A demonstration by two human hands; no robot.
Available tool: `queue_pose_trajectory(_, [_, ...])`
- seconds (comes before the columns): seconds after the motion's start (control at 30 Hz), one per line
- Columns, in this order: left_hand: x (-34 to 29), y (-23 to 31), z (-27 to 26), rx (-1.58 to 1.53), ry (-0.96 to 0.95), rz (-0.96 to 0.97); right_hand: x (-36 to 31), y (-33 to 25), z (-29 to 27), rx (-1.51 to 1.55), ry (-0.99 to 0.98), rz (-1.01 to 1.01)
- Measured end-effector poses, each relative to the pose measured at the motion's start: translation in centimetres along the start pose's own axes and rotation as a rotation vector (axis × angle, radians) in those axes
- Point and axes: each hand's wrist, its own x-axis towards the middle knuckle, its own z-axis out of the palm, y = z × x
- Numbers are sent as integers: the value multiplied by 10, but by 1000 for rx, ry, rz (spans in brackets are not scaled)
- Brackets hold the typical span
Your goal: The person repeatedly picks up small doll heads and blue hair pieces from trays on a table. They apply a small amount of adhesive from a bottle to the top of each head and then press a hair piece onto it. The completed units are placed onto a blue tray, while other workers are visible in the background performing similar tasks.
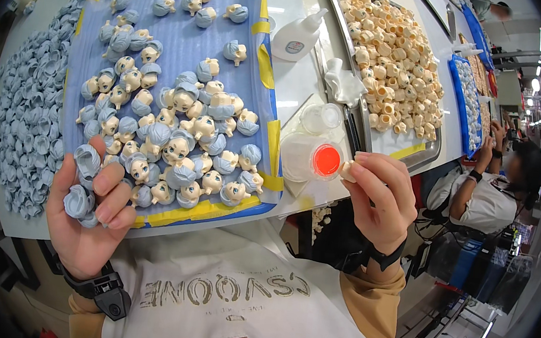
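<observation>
My left hand (87, 232), palm up, is closed around several light-blue doll hair pieces (78, 202). In a pinch, my right hand (383, 197) grips a small beige doll face part (347, 171), partly hidden by the fingers. Just left of that part stands a clear jar (297, 156) with bright orange-red at its opening. Between the hands, a blue tray (168, 10) edged with yellow tape holds many doll heads (176, 149) with light-blue hair. Loose blue hair pieces (29, 110) are heaped left of the tray.
A metal tray (434, 150) full of beige face parts sits at the right. Near it are a white squeeze bottle (297, 36), crumpled white tissue (344, 83), and a small clear cup (321, 117). A co-worker (488, 198) sits farther right beside another blue tray (463, 103).
</observation>
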Motion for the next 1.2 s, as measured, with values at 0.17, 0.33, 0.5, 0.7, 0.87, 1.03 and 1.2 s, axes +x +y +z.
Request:
queue_pose_trajectory(0.17, [0, -1, -1, -2, -12, 2, 2, -1, -2, 38, -47, 33])
queue_pose_trajectory(0.33, [1, -1, -4, -53, -50, -1, 3, -1, -4, 40, -81, 62])
queue_pose_trajectory(0.5, [1, -1, -3, -56, -29, -9, 3, -2, -5, 61, -102, 125])
queue_pose_trajectory(0.7, [1, -1, -4, -72, -21, -18, 3, -2, -3, 22, -106, 167])
queue_pose_trajectory(0.87, [2, -2, -5, -72, -16, -19, 2, -5, 0, 13, -71, 220])
queue_pose_trajectory(1.03, [2, -3, -4, -78, -7, -20, -2, -8, 6, 57, -29, 294])
queue_pose_trajectory(1.2, [2, -2, -6, -59, -37, -22, -4, -12, 11, 72, 23, 383])
